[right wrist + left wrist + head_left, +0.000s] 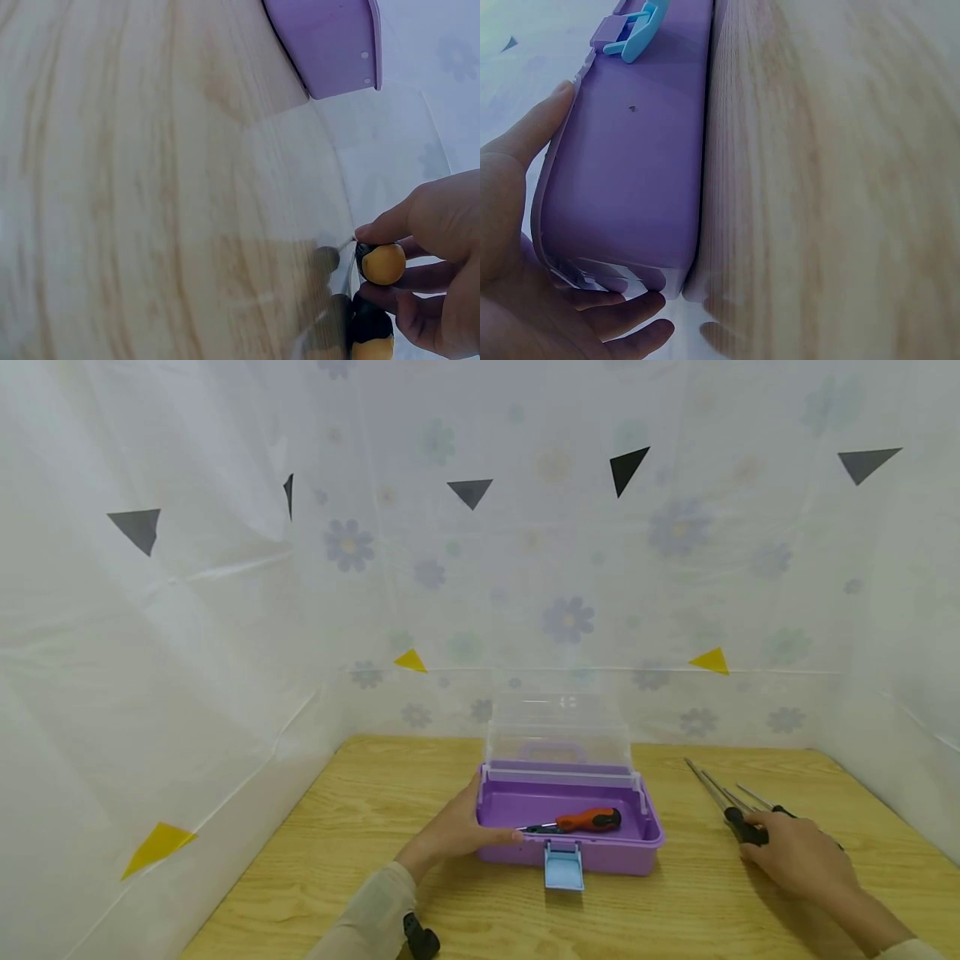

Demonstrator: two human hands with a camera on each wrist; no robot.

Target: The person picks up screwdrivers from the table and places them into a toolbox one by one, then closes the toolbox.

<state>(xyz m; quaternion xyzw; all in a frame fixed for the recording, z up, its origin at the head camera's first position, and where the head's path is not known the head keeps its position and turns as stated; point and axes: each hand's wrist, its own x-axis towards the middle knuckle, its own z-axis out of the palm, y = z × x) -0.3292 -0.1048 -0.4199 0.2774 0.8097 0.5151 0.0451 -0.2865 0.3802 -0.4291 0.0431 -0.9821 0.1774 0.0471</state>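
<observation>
A purple toolbox stands on the wooden table with its clear lid raised and its blue latch hanging down in front. An orange-and-black screwdriver lies inside. My left hand grips the box's left front corner, thumb along the front rim; the left wrist view shows the hand cupping the box's end. To the right, my right hand holds the black handle of one of several long-shafted screwdrivers lying on the table. Its fingers pinch a yellow-capped handle.
White flowered sheeting with dark and yellow triangles walls the table on three sides. A second yellow-capped handle lies beside the held one. A small black object sits by my left sleeve near the front edge.
</observation>
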